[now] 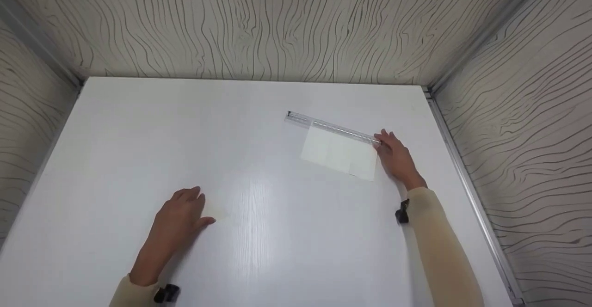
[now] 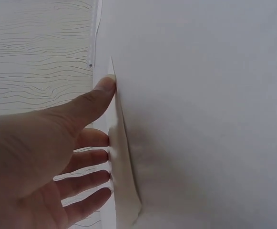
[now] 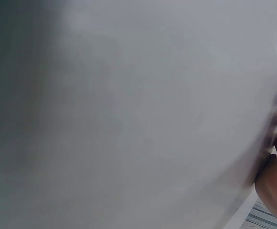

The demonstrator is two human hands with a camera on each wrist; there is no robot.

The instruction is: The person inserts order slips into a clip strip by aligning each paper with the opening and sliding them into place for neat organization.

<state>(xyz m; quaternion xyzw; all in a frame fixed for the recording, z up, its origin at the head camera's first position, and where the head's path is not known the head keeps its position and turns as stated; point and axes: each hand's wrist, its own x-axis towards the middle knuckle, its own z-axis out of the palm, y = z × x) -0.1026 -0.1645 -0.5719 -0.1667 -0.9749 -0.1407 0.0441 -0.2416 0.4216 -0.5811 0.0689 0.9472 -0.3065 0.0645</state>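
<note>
A clear plastic ruler [image 1: 333, 128] lies slanted along the top edge of a cream sheet of paper [image 1: 340, 153], right of centre in the head view. My right hand [image 1: 397, 156] pinches the ruler's right end; in the right wrist view only part of that hand [image 3: 276, 179] shows at the edge. Farther left, my left hand [image 1: 175, 217] rests on the table by a pale, faint piece of paper [image 1: 215, 211]. Up close in the left wrist view, the thumb lies on this paper [image 2: 121, 152], with the fingers loosely extended along its edge.
The white table [image 1: 138, 126] fills most of the head view. Wood-patterned panels [image 1: 259, 25] enclose it at the back and sides, with a metal rail [image 1: 476, 205] along the right edge. Dark wrist cameras [image 1: 402, 212] sit at both sleeves.
</note>
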